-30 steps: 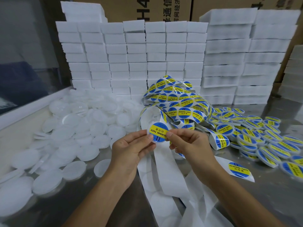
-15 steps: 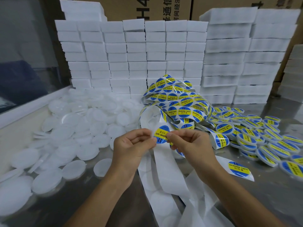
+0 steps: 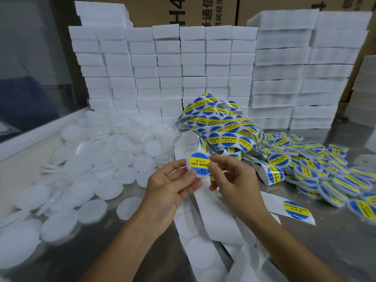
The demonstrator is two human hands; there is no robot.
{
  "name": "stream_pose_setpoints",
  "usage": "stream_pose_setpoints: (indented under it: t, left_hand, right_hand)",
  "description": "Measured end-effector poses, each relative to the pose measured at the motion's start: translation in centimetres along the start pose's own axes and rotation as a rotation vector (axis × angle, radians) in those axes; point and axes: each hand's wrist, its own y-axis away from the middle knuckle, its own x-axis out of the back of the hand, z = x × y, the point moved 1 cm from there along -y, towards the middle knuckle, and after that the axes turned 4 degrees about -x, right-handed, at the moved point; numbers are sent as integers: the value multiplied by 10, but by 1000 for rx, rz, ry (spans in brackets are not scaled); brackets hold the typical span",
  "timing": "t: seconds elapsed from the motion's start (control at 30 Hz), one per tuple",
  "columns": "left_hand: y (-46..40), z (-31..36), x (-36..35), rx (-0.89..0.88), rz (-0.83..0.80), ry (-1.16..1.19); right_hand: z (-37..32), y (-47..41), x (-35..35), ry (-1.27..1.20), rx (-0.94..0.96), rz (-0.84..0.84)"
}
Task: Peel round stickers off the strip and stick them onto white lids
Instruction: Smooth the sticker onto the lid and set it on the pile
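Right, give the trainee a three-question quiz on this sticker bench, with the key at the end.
1. True or false: the left hand holds a white lid that already carries a round sticker.
2. Where do the finished labelled lids lie? A) left of the hands, B) right of the hands, C) on top of the foam blocks.
3. Fill in: the English words printed on the stickers of the sticker strip read "SOLDERING ____".

Key: 1 true; 2 B; 3 PASTE. The plain lids are heaped on the left, and the right hand has its fingertips at the edge of the held lid.
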Motion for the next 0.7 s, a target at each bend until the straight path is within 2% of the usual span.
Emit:
stream_pose_setpoints:
  t: [0.23, 0.4, 0.57, 0.7]
  left_hand:
    - [1, -4, 0, 14, -60, 29]
    - [0, -3, 2, 13, -42, -57]
    - [-1, -3, 5, 28, -42, -91]
    - [2, -6, 1, 12, -150, -172]
  right_hand:
    - [-4, 4, -3, -63, -68, -24]
    - [-2, -2, 1, -130, -33, 6]
    - [0, 0, 0, -49, -15, 6]
    - [-2, 5, -2, 42, -50, 70]
